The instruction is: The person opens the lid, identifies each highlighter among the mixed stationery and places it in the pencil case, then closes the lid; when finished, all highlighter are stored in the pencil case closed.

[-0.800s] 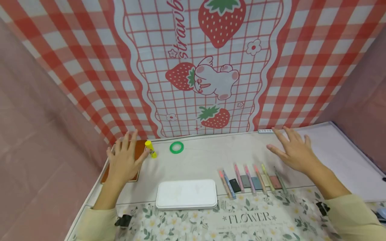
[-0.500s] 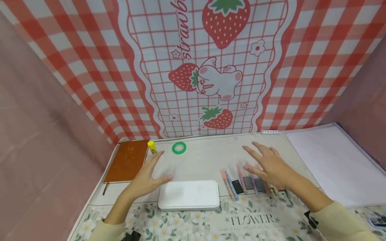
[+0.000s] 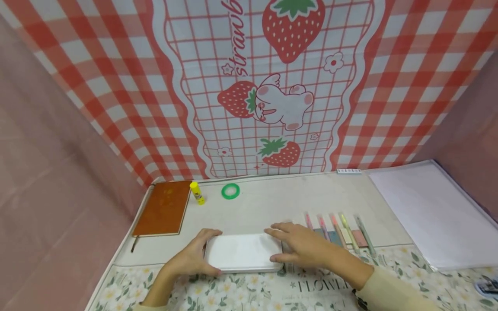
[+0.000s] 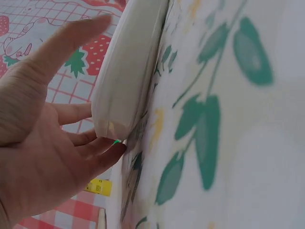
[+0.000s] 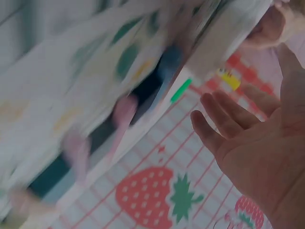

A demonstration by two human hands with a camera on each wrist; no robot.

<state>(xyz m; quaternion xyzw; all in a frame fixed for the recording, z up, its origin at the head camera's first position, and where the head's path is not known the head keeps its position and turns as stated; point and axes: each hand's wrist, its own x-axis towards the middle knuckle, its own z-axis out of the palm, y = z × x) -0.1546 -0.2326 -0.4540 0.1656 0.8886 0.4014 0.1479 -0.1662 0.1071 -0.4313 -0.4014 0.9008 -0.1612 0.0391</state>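
Observation:
A white flat case (image 3: 243, 252) with rounded corners lies at the front middle of the table. My left hand (image 3: 192, 257) holds its left end, thumb at the front corner and index finger at the back. In the left wrist view, the fingers (image 4: 102, 157) of this hand reach the end of the case (image 4: 126, 76). My right hand (image 3: 305, 245) comes over the case's right end with its fingers extended. The right wrist view shows that hand (image 5: 257, 143) with fingers spread and nothing in them. Part of the row of pens (image 3: 352, 235) is hidden under the right hand and forearm.
Small flat coloured pads (image 3: 360, 238) lie among the pens. Behind are a yellow glue stick (image 3: 197, 193), a green tape roll (image 3: 223, 191) and a brown notebook (image 3: 163, 207). A large white sheet (image 3: 435, 216) lies at right, a small strip (image 3: 349, 171) at the back edge.
Both hands have come down and inward from the table's two sides to the white case. The left has taken its left end. The notebook and glue stick have come into full view.

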